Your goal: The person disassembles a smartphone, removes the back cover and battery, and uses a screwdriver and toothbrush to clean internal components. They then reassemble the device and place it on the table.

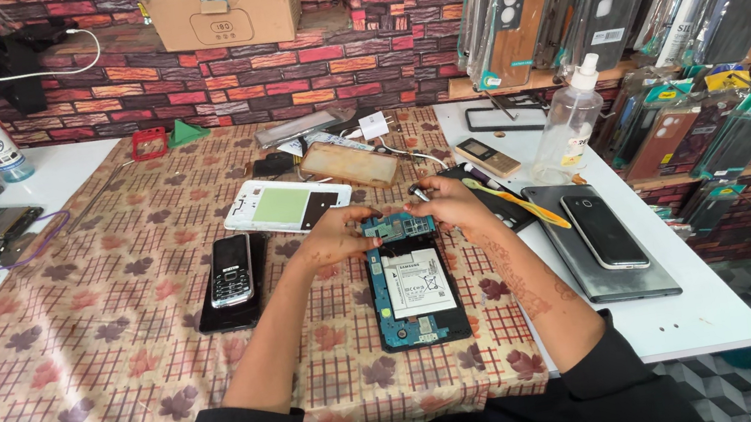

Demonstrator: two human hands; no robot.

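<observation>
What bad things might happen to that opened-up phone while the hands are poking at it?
The left hand and right hand both press at the top of the opened phone, where its green circuit board is bare; a slip might scratch it. The white battery lies uncovered just below, so a tool could perhaps nick it. The spray bottle stands close by; tipped over, it might wet the parts.

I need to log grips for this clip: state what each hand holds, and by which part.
Left hand pinches the left end of the small circuit board above the opened phone. Right hand grips a screwdriver by its handle.
</observation>
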